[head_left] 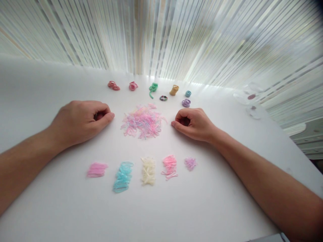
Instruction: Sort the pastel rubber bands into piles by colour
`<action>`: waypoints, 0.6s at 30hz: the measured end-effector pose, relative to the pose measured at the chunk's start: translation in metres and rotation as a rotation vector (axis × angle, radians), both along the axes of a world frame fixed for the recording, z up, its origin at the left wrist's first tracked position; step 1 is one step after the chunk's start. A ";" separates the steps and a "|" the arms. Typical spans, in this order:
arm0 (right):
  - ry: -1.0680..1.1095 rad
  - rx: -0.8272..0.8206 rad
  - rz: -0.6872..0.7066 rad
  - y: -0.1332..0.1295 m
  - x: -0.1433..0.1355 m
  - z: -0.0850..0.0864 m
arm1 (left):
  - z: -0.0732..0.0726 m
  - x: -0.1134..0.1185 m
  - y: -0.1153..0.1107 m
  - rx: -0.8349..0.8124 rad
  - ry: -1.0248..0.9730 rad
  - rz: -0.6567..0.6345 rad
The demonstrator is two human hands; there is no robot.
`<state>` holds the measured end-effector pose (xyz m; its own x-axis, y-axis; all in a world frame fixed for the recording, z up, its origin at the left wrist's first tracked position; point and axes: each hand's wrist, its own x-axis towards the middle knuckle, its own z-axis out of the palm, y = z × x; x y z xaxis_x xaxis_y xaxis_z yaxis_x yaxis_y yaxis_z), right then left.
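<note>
My left hand (83, 119) rests on the white table left of a loose pile of mixed pastel rubber bands (142, 121). Its fingers are curled, thumb against forefinger, and nothing shows in them. On the pile's other side lies my right hand (193, 124), closed the same way, close to the pile but apart from it. Nearer to me runs a row of sorted bands: a pink-lilac bundle (97, 169), a turquoise bundle (122, 177), a cream bundle (148, 171), a pink bundle (170, 167) and a small lilac heap (190, 163).
Along the back sit coiled red (113, 85), pink (133, 86), green (153, 89), yellow-orange (174, 89), blue (188, 93) and purple bands (186, 103), plus a dark multicoloured ring (163, 98). Clear plastic pieces (252, 97) lie back right. Strip curtains (161, 37) hang behind the table (161, 215).
</note>
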<state>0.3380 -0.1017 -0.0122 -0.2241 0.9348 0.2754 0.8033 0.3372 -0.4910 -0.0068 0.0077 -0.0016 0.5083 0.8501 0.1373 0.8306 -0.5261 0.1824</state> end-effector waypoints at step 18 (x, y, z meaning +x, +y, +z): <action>-0.027 0.015 -0.006 -0.001 0.000 0.000 | 0.002 0.002 -0.002 0.006 -0.007 -0.026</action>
<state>0.3378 -0.1031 -0.0126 -0.2257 0.9320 0.2837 0.8183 0.3393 -0.4639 -0.0052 0.0053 0.0005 0.5289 0.8360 0.1460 0.8156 -0.5483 0.1851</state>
